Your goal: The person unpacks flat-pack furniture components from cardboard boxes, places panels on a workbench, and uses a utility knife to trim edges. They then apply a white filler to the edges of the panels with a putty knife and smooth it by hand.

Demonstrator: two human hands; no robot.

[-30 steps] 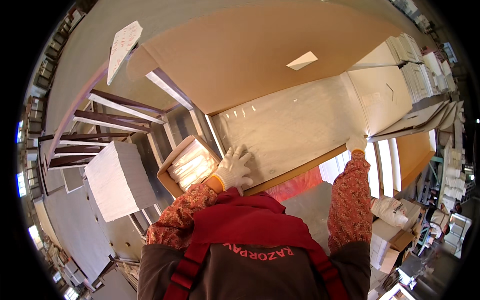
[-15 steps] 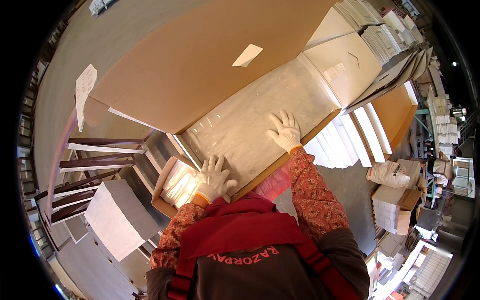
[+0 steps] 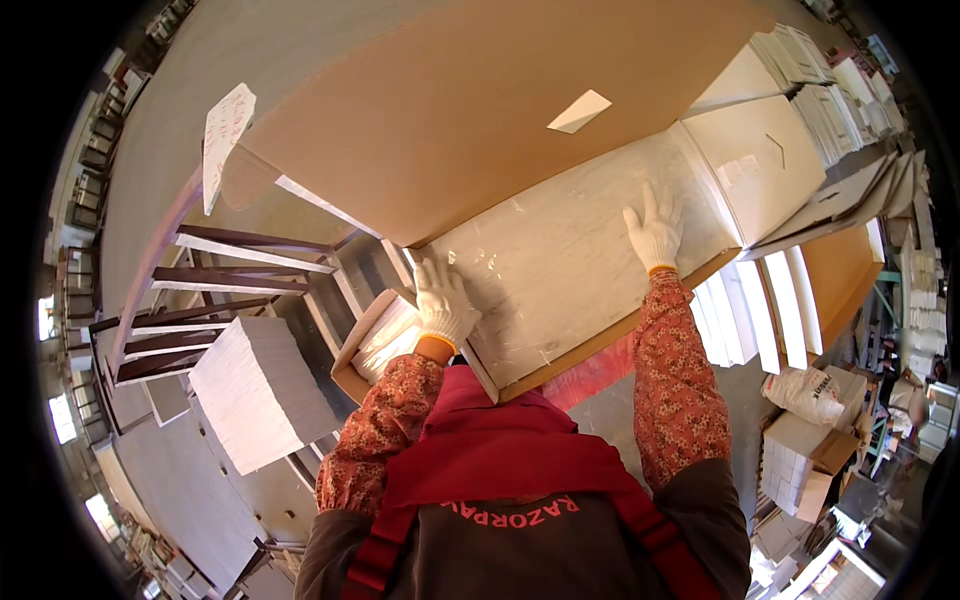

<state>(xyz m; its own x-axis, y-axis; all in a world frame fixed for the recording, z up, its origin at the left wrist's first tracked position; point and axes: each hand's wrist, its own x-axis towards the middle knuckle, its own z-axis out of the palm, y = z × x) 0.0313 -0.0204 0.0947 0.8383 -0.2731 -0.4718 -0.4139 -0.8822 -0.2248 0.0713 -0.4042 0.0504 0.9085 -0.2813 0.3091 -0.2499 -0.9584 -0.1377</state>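
A long flat white panel (image 3: 570, 270) wrapped in clear film lies inside a large brown cardboard carton (image 3: 480, 110) whose lid stands open above it. My left hand (image 3: 443, 302), in a white glove, lies flat on the panel's left end by the carton corner. My right hand (image 3: 654, 226), also gloved, presses flat with spread fingers on the panel further right. Neither hand holds anything.
A small open box (image 3: 375, 340) of white pieces sits left of the carton. A white stack (image 3: 255, 390) stands on a metal rack (image 3: 200, 300) at left. White boards (image 3: 770, 300) and flat cartons (image 3: 830, 90) lie at right, small boxes (image 3: 800, 450) lower right.
The view has swung. My right hand has slid further right along the panel. My left hand has moved from the small box's edge up onto the panel's left end.
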